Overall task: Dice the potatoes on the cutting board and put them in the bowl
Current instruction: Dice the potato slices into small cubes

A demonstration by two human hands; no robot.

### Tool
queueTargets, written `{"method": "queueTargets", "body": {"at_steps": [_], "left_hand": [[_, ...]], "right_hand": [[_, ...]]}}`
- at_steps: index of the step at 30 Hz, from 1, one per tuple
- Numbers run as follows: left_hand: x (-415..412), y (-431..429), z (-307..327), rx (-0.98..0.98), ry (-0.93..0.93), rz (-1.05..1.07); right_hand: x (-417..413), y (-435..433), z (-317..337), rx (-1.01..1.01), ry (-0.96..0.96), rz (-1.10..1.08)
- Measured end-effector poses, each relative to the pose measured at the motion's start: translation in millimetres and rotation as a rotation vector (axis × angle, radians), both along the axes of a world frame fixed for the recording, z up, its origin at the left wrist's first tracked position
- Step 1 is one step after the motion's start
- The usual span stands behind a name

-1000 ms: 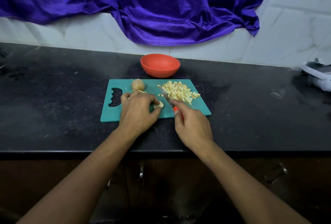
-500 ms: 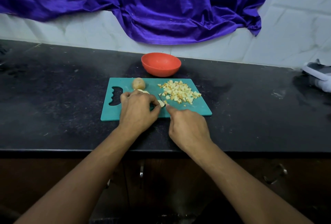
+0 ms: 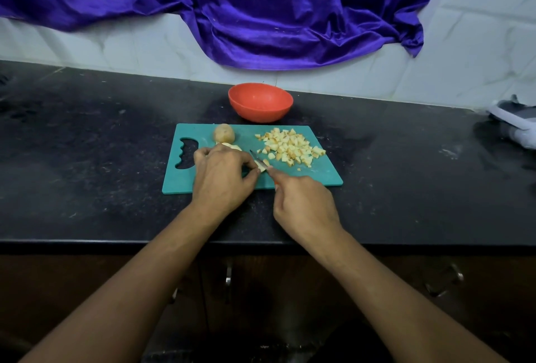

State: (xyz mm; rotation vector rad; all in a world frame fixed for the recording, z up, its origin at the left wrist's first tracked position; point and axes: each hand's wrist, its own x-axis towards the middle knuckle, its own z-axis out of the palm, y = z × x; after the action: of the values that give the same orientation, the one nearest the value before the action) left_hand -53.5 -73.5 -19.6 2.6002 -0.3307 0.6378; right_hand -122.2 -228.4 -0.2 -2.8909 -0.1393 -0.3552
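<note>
One pale cut potato piece (image 3: 262, 167) lies on the teal plastic cutting board (image 3: 319, 173), pinched in the curled grip of the left hand (image 3: 223, 180). Its exposed end points right, touching the small orange-handled knife (image 3: 255, 158), which the right hand (image 3: 304, 206) holds in a closed grip, blade slanting far-left. The piece's long axis seems left-to-right, though it is mostly hidden

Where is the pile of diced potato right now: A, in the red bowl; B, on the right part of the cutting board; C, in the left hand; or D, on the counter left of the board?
B: the diced potato lies heaped on the right part of the cutting board.
</note>
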Motion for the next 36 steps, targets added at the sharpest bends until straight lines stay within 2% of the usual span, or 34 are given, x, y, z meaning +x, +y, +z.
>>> {"method": "queueTargets", "body": {"at_steps": [3,7,16,22,29,36], "left_hand": [[-1,0,0,-0.004,0.002,-0.009],[-2,2,0,-0.014,0.001,-0.020],[-4,3,0,-0.066,-0.003,-0.023],[-5,4,1,-0.075,0.012,-0.022],[-6,4,2,-0.080,0.018,-0.028],[-7,4,5,-0.088,0.016,-0.030]], "right_hand": [[-1,4,0,-0.048,0.008,-0.006],[-6,0,-4,0.095,-0.063,-0.001],[-2,3,-2,-0.025,-0.028,0.040],[-9,0,-6,0.101,-0.070,0.052],[-3,3,-4,0.006,-0.049,0.077],[-9,-1,-8,0.095,-0.086,0.103]]}}
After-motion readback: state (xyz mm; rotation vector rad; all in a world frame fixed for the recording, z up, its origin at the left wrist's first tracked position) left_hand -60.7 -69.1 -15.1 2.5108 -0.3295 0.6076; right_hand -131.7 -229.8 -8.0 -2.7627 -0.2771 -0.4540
